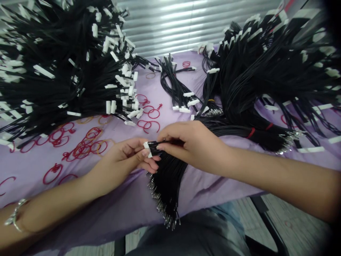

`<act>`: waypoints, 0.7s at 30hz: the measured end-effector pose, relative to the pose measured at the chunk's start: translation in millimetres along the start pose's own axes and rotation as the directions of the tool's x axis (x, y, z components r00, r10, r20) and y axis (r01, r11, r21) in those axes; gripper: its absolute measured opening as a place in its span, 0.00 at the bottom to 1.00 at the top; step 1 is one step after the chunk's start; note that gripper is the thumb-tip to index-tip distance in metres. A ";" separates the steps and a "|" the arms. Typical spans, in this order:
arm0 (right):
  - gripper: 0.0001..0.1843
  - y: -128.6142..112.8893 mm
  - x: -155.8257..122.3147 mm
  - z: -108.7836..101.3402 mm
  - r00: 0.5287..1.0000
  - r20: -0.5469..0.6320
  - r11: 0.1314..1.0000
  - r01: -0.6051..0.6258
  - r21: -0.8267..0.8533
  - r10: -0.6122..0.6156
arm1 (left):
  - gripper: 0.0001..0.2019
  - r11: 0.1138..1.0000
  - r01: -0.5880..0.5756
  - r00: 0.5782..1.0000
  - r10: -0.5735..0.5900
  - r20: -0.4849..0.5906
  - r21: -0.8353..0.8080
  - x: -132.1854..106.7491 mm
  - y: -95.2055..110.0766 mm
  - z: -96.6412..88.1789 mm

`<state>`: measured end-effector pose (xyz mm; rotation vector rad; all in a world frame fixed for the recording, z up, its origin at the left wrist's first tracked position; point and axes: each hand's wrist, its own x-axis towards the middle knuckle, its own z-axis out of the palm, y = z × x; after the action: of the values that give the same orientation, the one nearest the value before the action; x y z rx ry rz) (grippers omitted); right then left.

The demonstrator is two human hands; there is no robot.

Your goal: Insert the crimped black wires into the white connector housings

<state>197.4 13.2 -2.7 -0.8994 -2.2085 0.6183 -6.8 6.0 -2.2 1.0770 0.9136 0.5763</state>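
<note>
Two bare hands work close together over a purple cloth [221,185]. The left hand [119,161] is near the middle of the cloth, and the right hand [191,145] is just beside it on the right. Both hands are at the top of a thick bunch of black wires [166,181], where a small white plug [147,149] sticks out. The fingers [145,153] of the left hand are close together, and their tips are at the plug. The fingers [162,140] of the right hand make a narrow pinch on the thin wires just behind the plug. So right now, the hands are working on this one plug at the end of the bunch. The bunch is black and fans out as it goes down toward the near edge of the cloth. Shiny metal pins [162,206] stick out of its low end. Big heaps of black wires with white plugs lie far left [58,71] and far right [266,71]. Red rubber bands [85,147] lie on the cloth to the left. A silver bracelet [14,217] sits on the left wrist.
</note>
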 end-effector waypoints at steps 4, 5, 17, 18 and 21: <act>0.07 2.6 0.4 -4.7 0.989 -0.052 0.990 0.134 -0.037 -0.136 | 0.13 0.996 0.000 1.000 -0.001 -0.011 -0.087 1.8 -3.3 -2.9; 0.07 0.9 1.0 -7.3 0.986 -0.104 0.991 0.125 -0.055 -0.130 | 0.14 0.995 0.008 1.000 -0.010 -0.027 -0.101 1.8 -3.1 -2.6; 0.09 -16.9 -0.9 -12.0 0.992 -0.104 0.982 0.092 0.166 -0.075 | 0.11 0.994 0.041 0.996 -0.049 -0.075 -0.103 -0.3 4.5 3.2; 0.06 -14.2 -0.5 -10.3 0.992 -0.093 0.980 0.101 0.171 -0.086 | 0.11 0.994 0.042 0.996 -0.049 -0.075 -0.102 -0.2 4.1 2.8; 0.05 -6.2 2.8 -8.0 0.992 -0.076 0.989 0.106 0.102 -0.099 | 0.11 0.995 0.035 0.997 -0.041 -0.063 -0.094 0.0 3.4 2.2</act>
<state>199.1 12.6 7.7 -0.7375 -2.1231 0.6383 -4.8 6.2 1.3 0.9602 0.9530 0.6191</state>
